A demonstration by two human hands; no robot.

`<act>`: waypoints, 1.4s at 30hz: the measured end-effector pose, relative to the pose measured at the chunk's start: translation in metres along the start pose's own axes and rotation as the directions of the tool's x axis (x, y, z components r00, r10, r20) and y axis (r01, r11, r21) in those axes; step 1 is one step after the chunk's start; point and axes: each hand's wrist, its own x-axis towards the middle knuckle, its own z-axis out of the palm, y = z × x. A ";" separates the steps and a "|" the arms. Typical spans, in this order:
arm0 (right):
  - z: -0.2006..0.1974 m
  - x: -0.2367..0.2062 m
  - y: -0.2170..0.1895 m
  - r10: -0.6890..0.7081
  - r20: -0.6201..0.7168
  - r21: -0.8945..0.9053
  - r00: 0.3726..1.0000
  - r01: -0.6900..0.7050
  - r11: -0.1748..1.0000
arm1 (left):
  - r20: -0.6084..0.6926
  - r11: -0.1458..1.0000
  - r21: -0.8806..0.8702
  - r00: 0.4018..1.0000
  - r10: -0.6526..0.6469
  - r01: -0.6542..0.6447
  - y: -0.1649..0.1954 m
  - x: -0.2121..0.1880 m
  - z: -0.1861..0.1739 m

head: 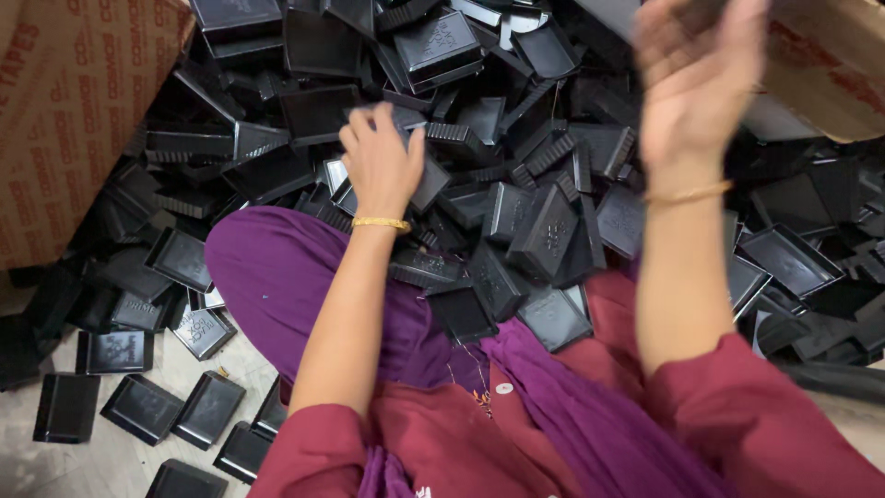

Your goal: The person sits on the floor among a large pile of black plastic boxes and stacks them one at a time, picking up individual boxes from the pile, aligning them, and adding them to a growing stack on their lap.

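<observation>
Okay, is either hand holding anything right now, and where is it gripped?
The left hand lies curled on the pile of black plastic trays; whether it grips one cannot be told. The raised, blurred right hand looks empty.

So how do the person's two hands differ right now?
The left hand is lowered onto the pile of black plastic trays, fingers curled over a piece; the right hand is raised above the pile, open and touching nothing. The left looks sharp, the right blurred. Both wrists wear a thin gold bangle.

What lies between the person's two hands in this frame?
In the head view, heaped black plastic trays fill the stretch between the left hand, resting on the pile, and the raised, blurred right hand.
</observation>
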 end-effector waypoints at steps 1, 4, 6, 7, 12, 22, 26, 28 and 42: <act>-0.012 0.019 -0.005 -0.110 0.071 0.008 0.991 0.110 0.994 | 0.051 0.986 0.165 0.998 -0.027 0.018 -0.005 -0.004 0.002; -0.034 0.073 0.039 -0.049 0.255 -0.279 0.966 0.122 0.952 | 0.117 1.000 0.023 0.993 -0.018 0.015 -0.013 -0.010 0.009; -0.042 0.107 0.092 -0.025 0.288 -0.849 0.957 0.267 0.456 | 0.236 0.977 -0.193 0.971 -0.040 0.087 -0.016 -0.008 0.013; -0.048 0.117 0.119 -0.028 0.366 -0.893 0.930 0.359 0.272 | 0.291 0.947 -0.294 0.956 -0.040 0.129 -0.017 -0.005 0.013; -0.065 0.119 0.171 0.131 0.403 -0.885 0.906 0.422 -0.194 | 0.277 0.670 -0.730 0.955 0.109 0.135 -0.020 0.009 -0.004; 0.029 0.004 0.070 0.242 0.321 -0.572 0.916 -0.016 0.820 | 0.545 -0.416 -0.767 0.838 -0.021 0.489 0.011 0.035 -0.011; 0.053 -0.038 0.067 0.253 0.571 -0.792 0.781 0.443 0.420 | 0.604 -0.475 -0.710 0.796 -0.031 0.520 0.030 0.035 0.004; 0.056 -0.051 0.065 0.270 0.551 -0.798 0.790 0.404 0.447 | 0.553 -0.429 -0.756 0.833 -0.014 0.495 0.032 0.032 0.007; 0.061 -0.066 0.082 0.306 0.283 -0.686 0.909 -0.031 0.727 | 0.370 0.006 -0.929 0.928 -0.046 0.371 0.053 0.024 0.004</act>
